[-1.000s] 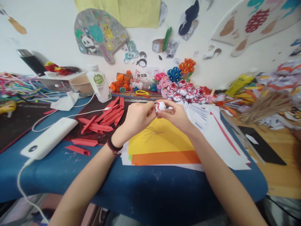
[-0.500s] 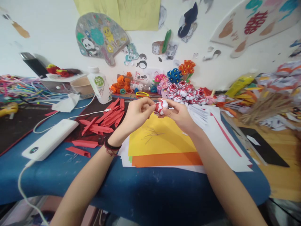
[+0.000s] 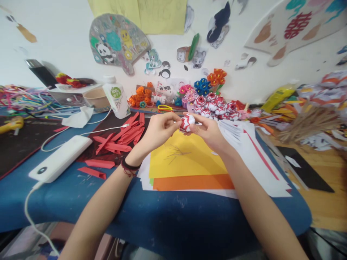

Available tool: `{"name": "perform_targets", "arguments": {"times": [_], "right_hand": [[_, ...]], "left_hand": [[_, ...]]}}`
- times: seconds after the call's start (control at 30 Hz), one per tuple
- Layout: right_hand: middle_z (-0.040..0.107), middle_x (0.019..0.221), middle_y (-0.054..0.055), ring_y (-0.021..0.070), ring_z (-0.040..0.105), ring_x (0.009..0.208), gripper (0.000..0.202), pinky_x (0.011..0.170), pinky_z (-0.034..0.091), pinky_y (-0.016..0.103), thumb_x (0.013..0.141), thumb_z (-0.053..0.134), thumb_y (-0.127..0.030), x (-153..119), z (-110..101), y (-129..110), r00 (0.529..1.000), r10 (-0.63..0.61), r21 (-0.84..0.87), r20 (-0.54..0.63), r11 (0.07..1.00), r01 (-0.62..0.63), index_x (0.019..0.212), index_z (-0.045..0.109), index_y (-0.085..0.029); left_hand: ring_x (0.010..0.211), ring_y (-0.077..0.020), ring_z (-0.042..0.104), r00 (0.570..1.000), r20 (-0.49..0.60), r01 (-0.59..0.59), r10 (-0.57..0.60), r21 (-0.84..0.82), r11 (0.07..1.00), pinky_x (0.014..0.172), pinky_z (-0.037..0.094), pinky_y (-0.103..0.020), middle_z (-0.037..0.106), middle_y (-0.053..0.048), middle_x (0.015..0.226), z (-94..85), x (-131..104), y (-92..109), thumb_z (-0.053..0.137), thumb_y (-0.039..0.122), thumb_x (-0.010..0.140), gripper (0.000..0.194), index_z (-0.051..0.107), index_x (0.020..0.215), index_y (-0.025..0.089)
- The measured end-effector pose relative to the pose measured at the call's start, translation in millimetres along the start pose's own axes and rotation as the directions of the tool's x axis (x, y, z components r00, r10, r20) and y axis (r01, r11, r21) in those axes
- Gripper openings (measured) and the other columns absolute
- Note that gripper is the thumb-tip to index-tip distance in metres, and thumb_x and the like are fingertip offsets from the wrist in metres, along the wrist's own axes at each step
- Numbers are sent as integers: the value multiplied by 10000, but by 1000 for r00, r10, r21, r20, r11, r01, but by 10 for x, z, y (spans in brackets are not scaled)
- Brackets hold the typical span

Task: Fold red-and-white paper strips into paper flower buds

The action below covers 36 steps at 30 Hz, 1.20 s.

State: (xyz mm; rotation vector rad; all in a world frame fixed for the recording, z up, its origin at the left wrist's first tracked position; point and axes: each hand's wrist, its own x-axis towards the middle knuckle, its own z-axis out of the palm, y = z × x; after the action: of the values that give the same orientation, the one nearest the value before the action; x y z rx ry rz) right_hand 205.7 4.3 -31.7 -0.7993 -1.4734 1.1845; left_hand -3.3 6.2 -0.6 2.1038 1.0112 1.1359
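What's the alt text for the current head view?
Two bare hands hold a red-and-white folded paper flower between their fingers, above a yellow sheet with thin sticks on it. Folded red paper strips and a white power bank lie to the left; similar flowers are piled behind.

"What can you read on the white bottle point(image 3: 121, 107)?"
"100%, on its green round label point(image 3: 116, 92); the smaller characters beneath are too blurred to make out"
"And on the white wrapper point(image 3: 163, 86) by the wall?"
"水, in dark print; the characters next to it are harder to be sure of; the red lettering just below is too small to read"
"Anything on the pale fan point(image 3: 280, 21) at upper right?"
"Yes, a red double-happiness sign, 囍"
"The yellow sheets point(image 3: 162, 16) on the wall?"
"Faint marks like writing, cut off at the top; I can't read them"
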Motion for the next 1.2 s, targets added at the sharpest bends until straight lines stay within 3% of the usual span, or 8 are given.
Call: {"name": "perform_targets", "arguments": {"times": [0.17, 0.4, 0.73, 0.93, 1.03, 1.2], "right_hand": [[753, 1200, 87, 235, 751, 939, 676, 834, 680, 409, 753, 873, -530, 1, -6, -2, 1000, 6, -9, 1, 1000, -6, 1312, 697, -195], [757, 1160, 80, 227, 746, 940, 688, 822, 679, 389, 753, 878, -512, -7, 2, -4, 1000, 19, 3, 4, 1000, -19, 1325, 689, -181], [758, 1138, 83, 212, 736, 847, 705, 795, 667, 399, 719, 878, -559, 21, 50, 3, 999, 44, 9, 16, 999, -44, 1289, 701, -185], [761, 1046, 71, 219, 745, 846, 715, 801, 640, 383, 752, 848, -552, 40, 46, 39, 996, 80, 56, 25, 995, -81, 1338, 667, -184], [756, 986, 55, 185, 725, 743, 734, 771, 625, 366, 749, 848, -558, 57, 52, 80, 994, 108, 42, 30, 993, -109, 1348, 659, -178], [746, 1055, 67, 176, 709, 760, 704, 707, 597, 325, 786, 802, -580, 94, 71, 158, 992, 128, 42, -3, 991, -127, 1357, 644, -199]], "left_hand": [[506, -100, 539, 1000, 27, -6, 6, -29, 1000, 507, 381, -224, 617, 5, 595, 5, 16, -61, 642, 345, 924, 208, 723, 911, 154], [502, -88, 502, 998, 66, -2, 5, -53, 999, 497, 357, -213, 565, 29, 580, 12, 23, -72, 633, 341, 928, 191, 672, 883, 159], [499, -74, 412, 994, -20, -106, 110, 162, 981, 503, 283, -203, 513, 53, 556, 58, 1, -43, 583, 296, 946, 165, 650, 859, 173], [490, -83, 444, 1000, -25, 6, -4, 93, 996, 487, 305, -209, 535, 44, 557, 51, -4, -75, 637, 386, 945, 224, 691, 886, 177], [493, -82, 422, 999, -34, 30, -27, 76, 997, 484, 299, -204, 522, 48, 555, 64, 4, -99, 636, 403, 948, 241, 675, 881, 175], [502, -87, 442, 997, -35, 66, -63, 102, 993, 498, 320, -200, 543, 48, 569, 95, 46, -107, 610, 419, 963, 262, 660, 877, 176]]}}
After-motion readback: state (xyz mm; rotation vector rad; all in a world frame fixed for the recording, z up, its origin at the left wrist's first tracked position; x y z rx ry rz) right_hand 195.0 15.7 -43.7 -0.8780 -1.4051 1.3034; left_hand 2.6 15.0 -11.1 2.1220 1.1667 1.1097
